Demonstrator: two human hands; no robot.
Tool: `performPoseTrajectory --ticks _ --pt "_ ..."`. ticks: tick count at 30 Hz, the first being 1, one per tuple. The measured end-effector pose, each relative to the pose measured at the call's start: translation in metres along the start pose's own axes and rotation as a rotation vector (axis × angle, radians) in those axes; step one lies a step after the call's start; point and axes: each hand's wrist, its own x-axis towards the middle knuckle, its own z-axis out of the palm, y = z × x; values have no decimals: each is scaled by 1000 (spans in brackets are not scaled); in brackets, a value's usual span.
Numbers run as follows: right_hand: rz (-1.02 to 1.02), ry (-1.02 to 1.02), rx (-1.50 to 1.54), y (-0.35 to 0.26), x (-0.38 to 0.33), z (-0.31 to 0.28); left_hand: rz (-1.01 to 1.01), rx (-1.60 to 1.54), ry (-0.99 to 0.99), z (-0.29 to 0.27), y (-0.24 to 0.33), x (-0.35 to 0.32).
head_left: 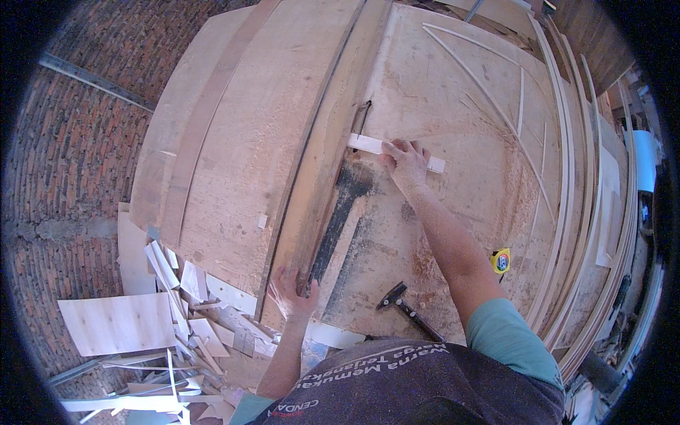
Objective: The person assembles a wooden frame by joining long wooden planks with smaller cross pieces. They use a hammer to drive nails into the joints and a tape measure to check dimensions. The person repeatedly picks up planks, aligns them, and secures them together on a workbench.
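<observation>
My right hand (pixel 407 163) is closed over a short pale wood strip (pixel 367 144), which lies crosswise on the worktable (pixel 453 92). One end of the strip sticks out to the left of my fingers, the other to the right. Beside its left end a thin dark upright piece (pixel 365 117) rises from the table; it looks like a saw blade seen edge-on. My left hand (pixel 292 294) rests with fingers apart at the near end of a long wooden fence board (pixel 312 177) that runs away from me. A dark worn strip (pixel 340 212) lies right of the board.
A hammer (pixel 411 312) and a yellow tape measure (pixel 500 261) lie on the table nearer me. Long thin slats (pixel 559 163) line the right side. Wood offcuts (pixel 117 326) are heaped at the lower left, by a brick wall (pixel 71 177). Sawdust is scattered over the tabletop.
</observation>
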Motion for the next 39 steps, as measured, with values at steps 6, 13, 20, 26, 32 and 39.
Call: performPoseTrajectory --ticks 6,13,20,26,32,39 --pt "20 -32 -4 0 3 -1 -5 21 -12 0 -1 0" --pt "29 -35 -12 3 6 1 -14 3 2 2 -1 -1" --pt "24 -34 1 4 7 2 -12 22 -9 4 -3 -1" --pt "22 -47 13 2 7 -2 -26 10 -3 2 0 -1" --pt "8 -40 10 4 8 -1 -8 30 -2 0 1 1" --pt "53 -115 24 -2 11 -10 -12 17 13 2 -2 -2"
